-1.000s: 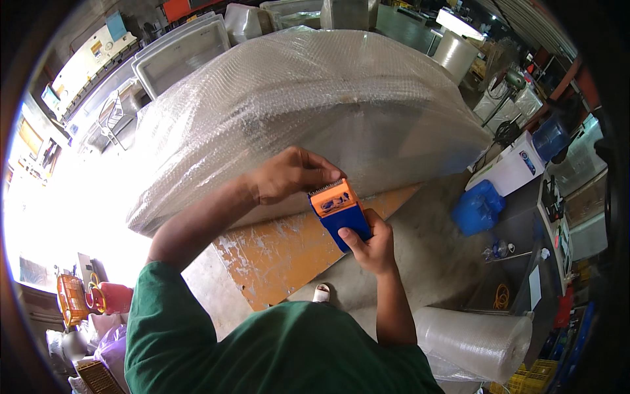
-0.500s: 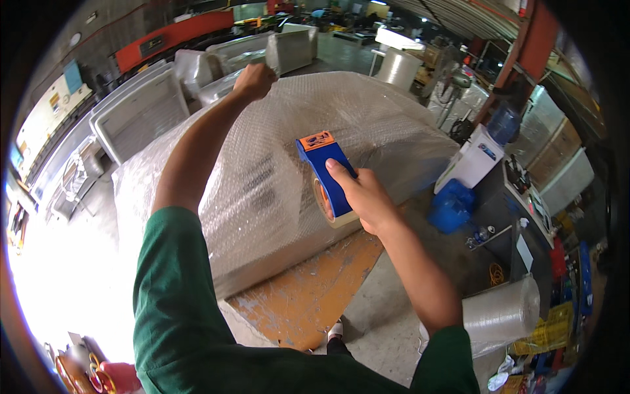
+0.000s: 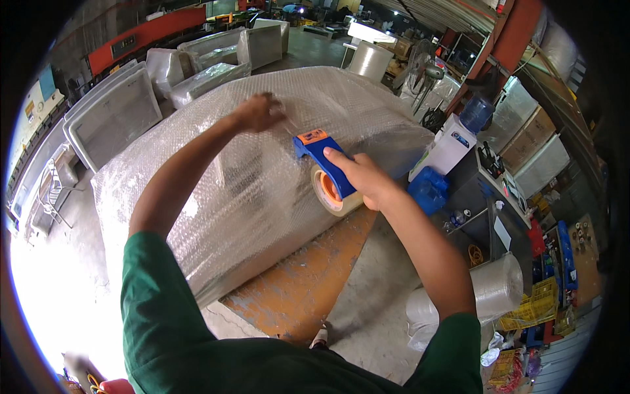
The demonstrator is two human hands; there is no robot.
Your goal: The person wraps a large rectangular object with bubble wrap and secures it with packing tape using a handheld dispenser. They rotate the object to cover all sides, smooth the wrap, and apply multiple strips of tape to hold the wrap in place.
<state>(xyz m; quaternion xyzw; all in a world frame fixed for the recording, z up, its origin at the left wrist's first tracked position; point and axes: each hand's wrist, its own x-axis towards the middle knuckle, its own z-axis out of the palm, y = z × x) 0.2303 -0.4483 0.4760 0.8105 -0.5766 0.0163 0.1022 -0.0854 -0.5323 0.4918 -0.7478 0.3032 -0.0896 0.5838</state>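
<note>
A blue and orange tape dispenser (image 3: 331, 164) with a wide roll of clear tape sits in my right hand (image 3: 367, 178), the thumb lying along its top. It hangs over a large bulky object in bubble wrap (image 3: 249, 203), which fills the middle of the view. Up and to the left of the dispenser is my left hand (image 3: 262, 113), above the wrap's far part. Its fingers are smeared by motion, so whether it pinches anything is unclear. A faint thin line, possibly tape, runs between this hand and the dispenser's front.
Under the wrapped object's near edge lies a worn brown board (image 3: 302, 282). To the right stand a white water dispenser (image 3: 443, 148), blue water jugs (image 3: 428, 190) and a bubble wrap roll (image 3: 492, 285). Wrapped panels (image 3: 115, 108) lean at the far left; a fan (image 3: 420, 69) stands behind.
My left hand has come down toward the dispenser, its fist loosening into a blur. The dispenser has turned in my right hand, showing more of the roll's side. The whole view has shifted slightly.
</note>
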